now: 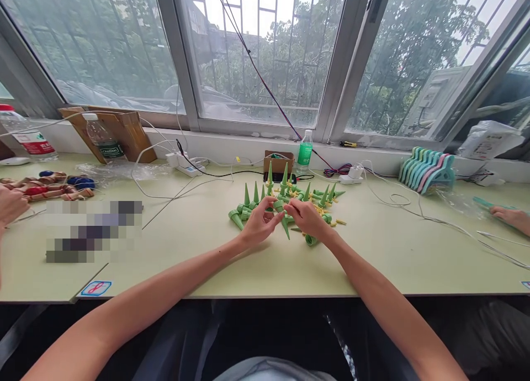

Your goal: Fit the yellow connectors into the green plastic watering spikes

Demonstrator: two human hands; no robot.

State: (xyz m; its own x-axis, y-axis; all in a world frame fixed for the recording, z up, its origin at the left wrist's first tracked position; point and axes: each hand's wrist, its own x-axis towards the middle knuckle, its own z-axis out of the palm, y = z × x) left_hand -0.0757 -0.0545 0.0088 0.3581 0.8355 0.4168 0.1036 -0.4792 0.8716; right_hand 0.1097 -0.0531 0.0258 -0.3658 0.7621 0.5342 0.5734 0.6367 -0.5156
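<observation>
My left hand (262, 223) grips a green plastic spike (278, 205) by its wide ribbed end, thumb and fingers around it. Close against that end, my right hand (307, 217) is closed in a pinch; whatever sits between its fingertips is too small or hidden to name. More green cone-shaped spikes (236, 219) lie and stand in a cluster around and behind both hands, some point up. Small yellow pieces (340, 222) are scattered among them, mostly on the right. One hollow green end (310, 240) faces me below my right hand.
Behind the spikes stand a small cardboard box (279, 163) and a green-labelled bottle (305, 149). White cables (399, 201) cross the table (256, 270). Teal and pink hangers (428, 170) stand right. Other people's hands (507, 215) show at both sides; wooden pieces (45, 186) lie left.
</observation>
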